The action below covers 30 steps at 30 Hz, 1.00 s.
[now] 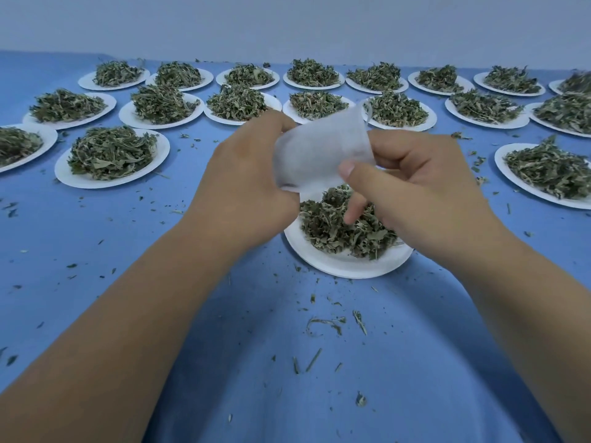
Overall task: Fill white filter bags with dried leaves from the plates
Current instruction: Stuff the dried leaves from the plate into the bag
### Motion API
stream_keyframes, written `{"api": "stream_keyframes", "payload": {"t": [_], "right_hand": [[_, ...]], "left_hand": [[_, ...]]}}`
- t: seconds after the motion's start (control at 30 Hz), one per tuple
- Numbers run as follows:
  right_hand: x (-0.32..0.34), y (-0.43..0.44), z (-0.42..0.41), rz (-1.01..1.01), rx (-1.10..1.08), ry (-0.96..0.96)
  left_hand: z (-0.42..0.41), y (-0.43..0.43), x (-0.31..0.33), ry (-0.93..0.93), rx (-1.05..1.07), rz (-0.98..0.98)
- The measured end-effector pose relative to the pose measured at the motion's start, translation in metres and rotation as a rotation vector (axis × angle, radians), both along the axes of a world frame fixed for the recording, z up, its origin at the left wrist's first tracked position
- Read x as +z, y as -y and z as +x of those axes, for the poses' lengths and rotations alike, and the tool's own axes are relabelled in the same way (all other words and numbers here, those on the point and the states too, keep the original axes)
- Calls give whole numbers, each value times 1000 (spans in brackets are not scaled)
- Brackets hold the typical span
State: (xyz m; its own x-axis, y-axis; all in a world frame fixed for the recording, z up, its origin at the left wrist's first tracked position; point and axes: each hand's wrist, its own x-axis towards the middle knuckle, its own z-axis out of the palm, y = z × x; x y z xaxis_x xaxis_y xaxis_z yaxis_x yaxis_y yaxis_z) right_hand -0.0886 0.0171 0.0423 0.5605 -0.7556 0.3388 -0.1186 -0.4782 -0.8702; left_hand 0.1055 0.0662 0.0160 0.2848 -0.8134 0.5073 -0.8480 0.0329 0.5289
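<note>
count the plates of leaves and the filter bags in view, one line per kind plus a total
white plates of dried leaves: 19 (one is cut off at the right edge)
white filter bag: 1
total: 20

One view only is given, taken by a wide-angle camera worn on the head. It is aimed forward and down across the blue-covered table [96, 238]. The near part is seen from close above, with the far edge and wall [287, 24] well beyond.
</note>
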Motion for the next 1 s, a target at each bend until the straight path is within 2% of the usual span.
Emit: {"api": "stream_keyframes", "payload": {"t": [0.13,0.27,0.4,0.47,0.63,0.73,0.9,1.0], "right_hand": [[-1,-4,0,-44,69,-92],[-2,0,0,-60,75,-66],[-1,4,-4,-76,7,20],[0,6,-6,-104,-21,1],[-7,4,-5,-89,108,-152],[-8,0,-1,-64,156,-127],[-8,3,-3,-120,89,-60],[-9,0,-4,-168,139,-162]], "left_hand": [[-5,-2,1,-41,-69,3],[-8,0,-2,-24,-120,62],[-8,-2,1,-56,-81,13],[-8,-3,4,-57,-93,10],[-13,-6,6,30,-150,33],[-15,-7,8,62,-150,52],[-11,-8,8,187,-106,-5],[-14,-10,10,152,-127,8]]}}
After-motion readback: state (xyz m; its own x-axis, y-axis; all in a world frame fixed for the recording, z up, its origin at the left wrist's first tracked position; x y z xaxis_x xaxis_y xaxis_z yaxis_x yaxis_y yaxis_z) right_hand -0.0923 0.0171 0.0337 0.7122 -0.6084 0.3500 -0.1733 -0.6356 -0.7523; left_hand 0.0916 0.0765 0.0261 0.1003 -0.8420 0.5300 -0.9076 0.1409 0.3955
